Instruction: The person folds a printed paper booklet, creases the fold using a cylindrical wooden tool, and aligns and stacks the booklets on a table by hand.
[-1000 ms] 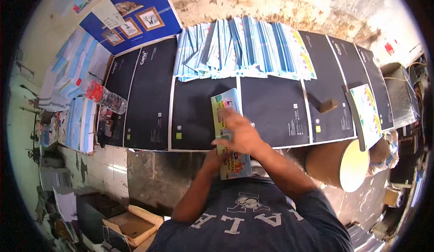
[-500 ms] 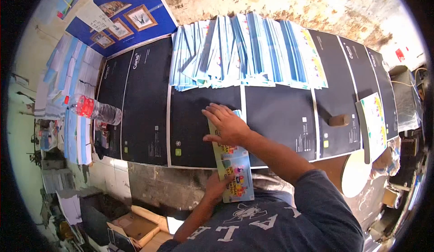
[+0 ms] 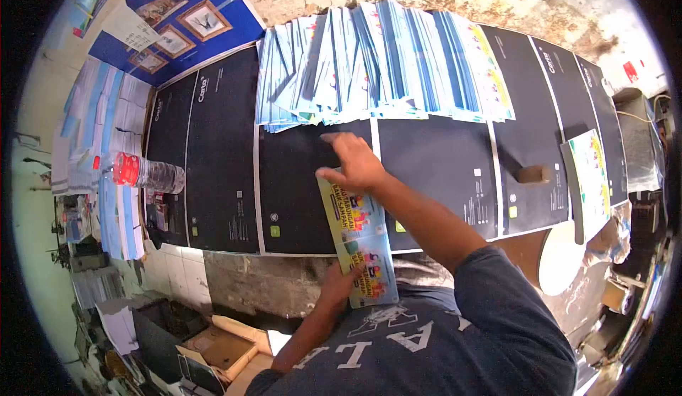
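Note:
A long printed strip of two booklet covers (image 3: pixel 353 215), yellow-green and light blue with colourful figures, lies over the table's front edge and reaches toward my shirt. My left hand (image 3: pixel 339 286) grips the lower part at its left edge, with some fingers hidden. My right hand (image 3: pixel 355 163) is at the far end, thumb and fingers apart, fingers pointing away from me. Whether its palm touches the paper I cannot tell. Beyond it, a wide row of fanned blue-and-white printed booklets (image 3: pixel 398 66) lies along the back of the table.
Black boards (image 3: pixel 220 183) cover the table. A brown block (image 3: pixel 534 174) and a stack of printed covers (image 3: pixel 590 176) sit to the right. At the left lie a plastic bottle with a red label (image 3: pixel 149 174) and paper stacks (image 3: pixel 117 115). A cardboard box (image 3: pixel 224 346) stands below.
My right hand has slid away from me toward the strip's far end, uncovering more of the upper cover. My left hand stays at the lower part. The camera view has shifted slightly.

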Tool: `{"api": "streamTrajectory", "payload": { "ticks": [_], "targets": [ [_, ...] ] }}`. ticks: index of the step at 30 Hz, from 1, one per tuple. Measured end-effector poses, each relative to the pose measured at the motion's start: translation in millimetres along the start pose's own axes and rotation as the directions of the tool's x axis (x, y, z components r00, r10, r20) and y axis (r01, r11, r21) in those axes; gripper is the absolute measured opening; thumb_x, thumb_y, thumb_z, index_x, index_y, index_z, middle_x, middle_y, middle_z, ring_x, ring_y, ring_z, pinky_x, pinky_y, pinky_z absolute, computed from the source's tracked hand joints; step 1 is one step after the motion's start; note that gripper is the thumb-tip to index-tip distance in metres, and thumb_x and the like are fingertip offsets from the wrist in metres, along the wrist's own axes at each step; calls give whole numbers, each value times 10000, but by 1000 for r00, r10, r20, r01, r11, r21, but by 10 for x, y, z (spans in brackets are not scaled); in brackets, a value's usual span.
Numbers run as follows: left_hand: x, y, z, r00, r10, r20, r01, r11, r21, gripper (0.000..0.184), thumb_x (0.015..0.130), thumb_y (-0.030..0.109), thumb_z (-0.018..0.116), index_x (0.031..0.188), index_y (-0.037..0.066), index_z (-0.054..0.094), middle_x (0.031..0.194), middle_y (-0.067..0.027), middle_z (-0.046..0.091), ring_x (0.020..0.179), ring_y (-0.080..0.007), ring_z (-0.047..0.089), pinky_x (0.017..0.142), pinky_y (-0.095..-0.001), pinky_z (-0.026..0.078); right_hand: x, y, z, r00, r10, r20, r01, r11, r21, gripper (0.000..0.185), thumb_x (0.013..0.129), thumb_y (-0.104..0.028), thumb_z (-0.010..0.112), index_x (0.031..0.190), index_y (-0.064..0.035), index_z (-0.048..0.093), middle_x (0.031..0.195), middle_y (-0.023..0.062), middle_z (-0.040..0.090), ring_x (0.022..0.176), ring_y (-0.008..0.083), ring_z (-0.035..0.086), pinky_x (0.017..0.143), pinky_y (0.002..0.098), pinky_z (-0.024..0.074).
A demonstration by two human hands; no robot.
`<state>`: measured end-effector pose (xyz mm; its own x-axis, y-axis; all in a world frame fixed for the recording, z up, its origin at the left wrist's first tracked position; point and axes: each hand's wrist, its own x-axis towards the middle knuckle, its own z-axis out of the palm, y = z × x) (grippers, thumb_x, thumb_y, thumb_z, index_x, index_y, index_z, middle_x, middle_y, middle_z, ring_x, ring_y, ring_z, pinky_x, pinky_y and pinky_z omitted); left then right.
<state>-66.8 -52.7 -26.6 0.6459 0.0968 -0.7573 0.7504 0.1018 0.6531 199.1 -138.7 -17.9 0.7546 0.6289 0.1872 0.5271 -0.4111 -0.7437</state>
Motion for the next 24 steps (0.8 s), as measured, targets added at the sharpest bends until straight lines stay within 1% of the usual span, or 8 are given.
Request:
{"api": "streamTrajectory", "payload": {
  "ticks": [3, 6, 8, 14, 16, 19, 21, 24],
  "targets": [
    [-213, 368, 74, 1000, 2, -9, -2, 998, -61, 314, 949, 156, 681, 1216, -1, 630, 1066, -111, 714, 903, -194, 697, 792, -355, 562, 39, 26, -11, 973, 122, -198, -25, 903, 430, 749, 927, -535, 614, 1409, 14, 451, 1300, 274, 533, 1262, 413, 488, 1080, 484, 379],
    [-125, 614, 77, 988, 59, -144, -46, 995, 92, 260, 966, 140, 642, 1184, -3, 632, 1071, -97, 701, 889, -198, 701, 796, -357, 567, -96, -487, -167, 987, -74, -140, 122, 921, 370, 809, 930, -553, 591, 1449, 31, 381, 1430, 326, 435, 1376, 449, 396, 1163, 484, 305],
    [213, 637, -6, 986, 147, -81, -167, 910, -381, 261, 973, 142, 623, 1184, -12, 621, 1079, -108, 689, 906, -201, 699, 817, -352, 560, -212, -521, 69, 982, -175, -72, 189, 926, 327, 843, 901, -502, 663, 1471, 31, 344, 1474, 326, 397, 1407, 455, 363, 1181, 477, 289],
    [435, 672, -114, 982, 87, -170, -121, 972, -201, 272, 979, 155, 613, 1181, -28, 613, 1065, -135, 685, 927, -210, 695, 830, -350, 556, -533, -266, 349, 989, -135, 68, 115, 966, 233, 841, 834, -356, 783, 1476, -9, 366, 1498, 314, 364, 1391, 481, 358, 1178, 458, 302],
    [620, 493, -128, 994, 3, -112, -49, 911, -409, 282, 987, 187, 604, 1179, -18, 627, 1075, -127, 686, 931, -205, 681, 819, -362, 549, -403, -480, 64, 968, -25, 250, 4, 996, 84, 835, 842, -392, 775, 1470, -14, 376, 1491, 312, 371, 1383, 476, 369, 1163, 481, 321],
    [785, 189, -400, 941, 301, -153, -325, 930, -170, 364, 967, 248, 625, 1244, 12, 609, 1117, -123, 688, 948, -236, 684, 824, -386, 560, -810, -235, 578, 999, -44, -30, 53, 879, 474, 968, 809, -474, 768, 1498, 37, 318, 1508, 327, 361, 1432, 466, 322, 1192, 475, 276],
    [596, 242, -134, 946, 300, -119, -323, 892, -316, 426, 946, 289, 651, 1279, 28, 604, 1138, -122, 694, 952, -249, 697, 832, -382, 572, -984, -337, 449, 994, 107, 36, -112, 901, 420, 926, 769, -444, 791, 1451, 28, 378, 1451, 317, 425, 1386, 477, 376, 1170, 478, 306],
    [607, 392, -147, 950, 305, -71, -308, 871, -382, 375, 894, 217, 696, 1210, 23, 643, 1067, -75, 703, 916, -192, 671, 798, -356, 545, -1016, -409, 334, 986, -140, 88, 138, 990, 21, 837, 765, -420, 789, 1385, 22, 441, 1385, 298, 480, 1324, 484, 434, 1142, 477, 342]
  ]
}}
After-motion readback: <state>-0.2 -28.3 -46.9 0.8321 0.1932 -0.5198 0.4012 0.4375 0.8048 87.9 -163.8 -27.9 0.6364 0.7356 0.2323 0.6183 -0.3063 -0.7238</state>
